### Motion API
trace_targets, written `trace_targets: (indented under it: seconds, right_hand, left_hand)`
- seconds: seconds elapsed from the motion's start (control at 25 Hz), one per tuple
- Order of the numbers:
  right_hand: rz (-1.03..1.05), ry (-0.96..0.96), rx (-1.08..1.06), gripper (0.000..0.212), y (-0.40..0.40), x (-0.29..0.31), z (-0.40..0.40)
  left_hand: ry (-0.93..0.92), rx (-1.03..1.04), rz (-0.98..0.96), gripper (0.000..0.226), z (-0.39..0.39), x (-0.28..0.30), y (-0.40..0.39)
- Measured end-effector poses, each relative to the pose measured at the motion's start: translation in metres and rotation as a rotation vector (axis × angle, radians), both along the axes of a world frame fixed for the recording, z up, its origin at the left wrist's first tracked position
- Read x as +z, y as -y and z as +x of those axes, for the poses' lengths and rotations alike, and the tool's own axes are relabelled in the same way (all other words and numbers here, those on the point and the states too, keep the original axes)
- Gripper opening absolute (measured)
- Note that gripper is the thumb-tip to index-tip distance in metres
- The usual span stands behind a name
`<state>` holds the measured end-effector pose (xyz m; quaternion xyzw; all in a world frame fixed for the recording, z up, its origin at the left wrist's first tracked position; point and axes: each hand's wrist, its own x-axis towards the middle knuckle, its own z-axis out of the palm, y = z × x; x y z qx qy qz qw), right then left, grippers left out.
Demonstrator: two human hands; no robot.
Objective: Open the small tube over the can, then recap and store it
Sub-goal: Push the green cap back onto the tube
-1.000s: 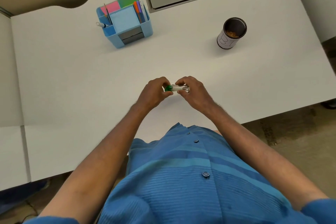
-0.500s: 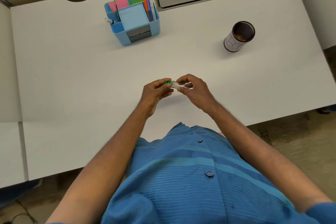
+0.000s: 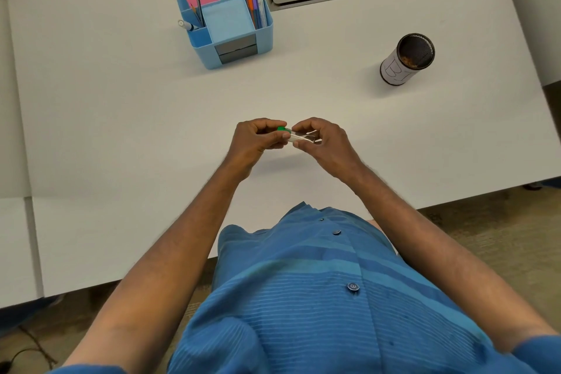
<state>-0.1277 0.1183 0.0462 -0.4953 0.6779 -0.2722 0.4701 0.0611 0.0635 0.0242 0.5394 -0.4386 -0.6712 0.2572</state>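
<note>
Now | tube point(image 3: 299, 136) between hands | left hand point(image 3: 258, 143) pinches green cap point(image 3: 283, 129) | right hand point(image 3: 328, 144) grips body

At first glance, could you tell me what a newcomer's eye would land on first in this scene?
The eye goes first to the left hand and right hand, meeting over the middle of the white desk and pinching a small clear tube with a green cap between them. Next come the blue desk organizer with pens and sticky notes at the far centre, and the open can standing far right.
</note>
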Motion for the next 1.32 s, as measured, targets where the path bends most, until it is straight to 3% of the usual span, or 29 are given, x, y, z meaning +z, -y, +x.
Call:
trace_targets:
  seconds: [0.24, 0.64, 0.88, 1.16, 1.32]
  right_hand:
    - [-0.033, 0.150, -0.189, 0.023, 0.005, 0.005, 0.004]
    - [0.196, 0.430, -0.302, 0.029, 0.022, 0.019, 0.004]
    - [0.249, 0.484, -0.325, 0.031, 0.023, 0.014, 0.005]
    - [0.251, 0.506, -0.266, 0.025, 0.044, 0.019, 0.013]
    - [0.195, 0.400, -0.046, 0.035, 0.084, 0.028, 0.035]
  left_hand:
    - [-0.204, 0.152, 0.096, 0.027, -0.014, 0.007, 0.002]
    - [-0.194, 0.131, 0.063, 0.023, -0.015, 0.012, 0.012]
    - [-0.190, 0.098, 0.086, 0.021, -0.012, 0.011, 0.014]
    - [-0.147, 0.082, 0.048, 0.023, -0.001, 0.017, 0.034]
    - [-0.120, 0.118, -0.019, 0.020, 0.015, 0.026, 0.071]
